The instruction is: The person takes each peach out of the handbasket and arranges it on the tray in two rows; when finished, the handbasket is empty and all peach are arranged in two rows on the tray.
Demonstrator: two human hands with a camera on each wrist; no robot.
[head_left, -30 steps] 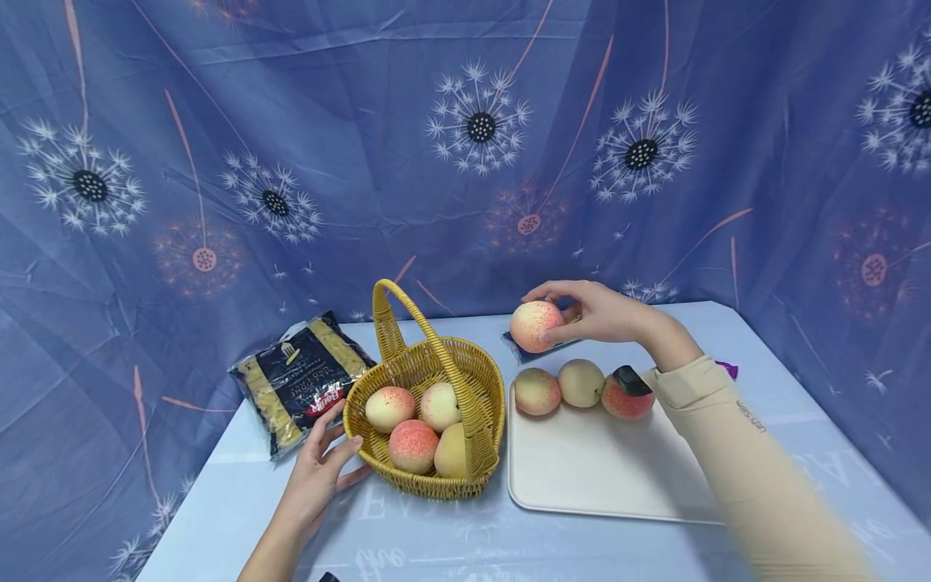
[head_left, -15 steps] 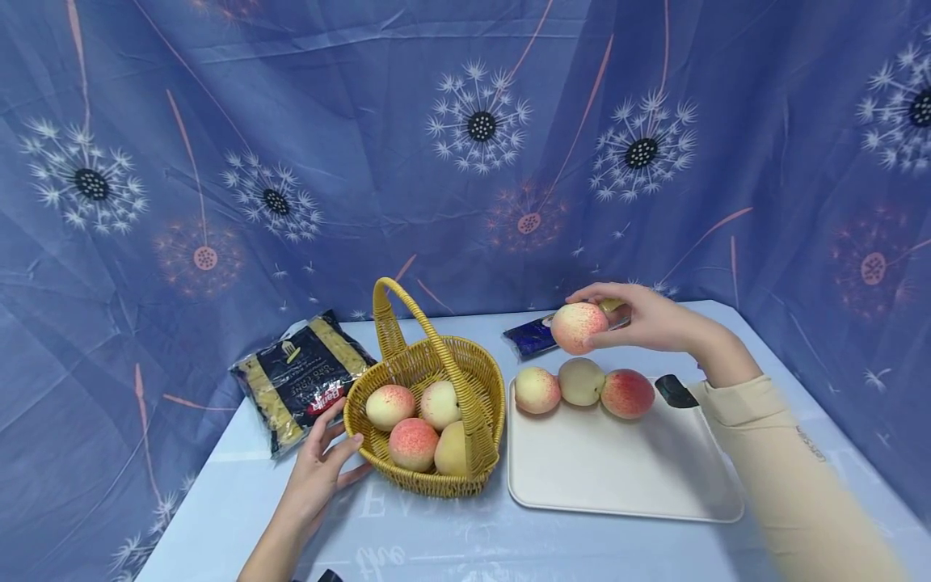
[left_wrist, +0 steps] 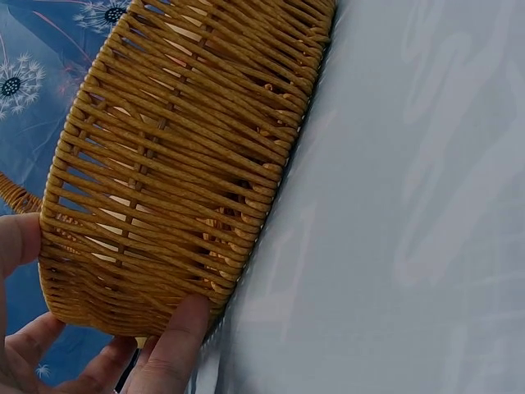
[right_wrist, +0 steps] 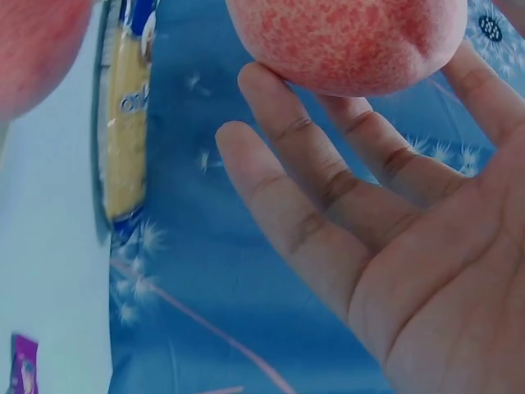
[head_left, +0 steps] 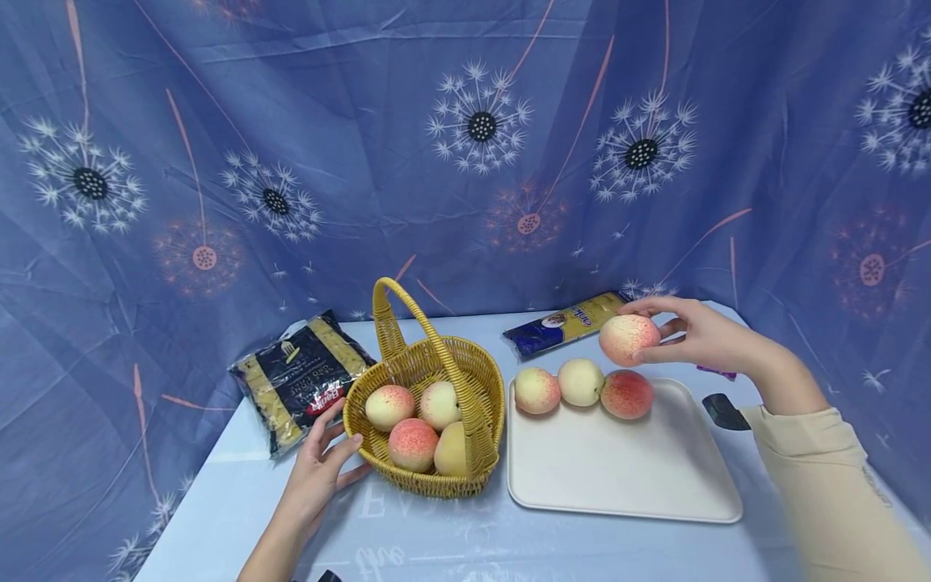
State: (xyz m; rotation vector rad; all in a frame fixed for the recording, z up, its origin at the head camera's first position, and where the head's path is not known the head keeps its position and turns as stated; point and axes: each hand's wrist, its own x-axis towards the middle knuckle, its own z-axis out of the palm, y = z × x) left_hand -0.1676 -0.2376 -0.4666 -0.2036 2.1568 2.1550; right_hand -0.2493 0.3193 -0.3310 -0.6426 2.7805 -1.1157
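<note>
My right hand [head_left: 701, 333] pinches a pale pink peach [head_left: 629, 339] above the back right corner of the white tray [head_left: 618, 477]. In the right wrist view this peach [right_wrist: 349, 41] sits between thumb and fingertips, clear of the palm. Three peaches stand in a row along the tray's back edge, with a red peach [head_left: 627, 394] at the right end. My left hand [head_left: 314, 477] holds the left end of the yellow wicker basket [head_left: 429, 487], thumb at the rim and fingers against the woven wall [left_wrist: 172, 172]. Several peaches lie inside, among them a reddish peach [head_left: 413, 445].
A dark pasta bag [head_left: 301, 380] lies behind and left of the basket. Behind the tray lies a blue and yellow pasta packet [head_left: 563, 323]. A small purple wrapper [head_left: 716, 372] is near the right forearm. The basket's handle [head_left: 429, 331] arches high. A patterned curtain closes the back.
My right hand has moved to the right with the peach, from behind the tray's left part to its back right corner. The left hand and the basket stay where they were.
</note>
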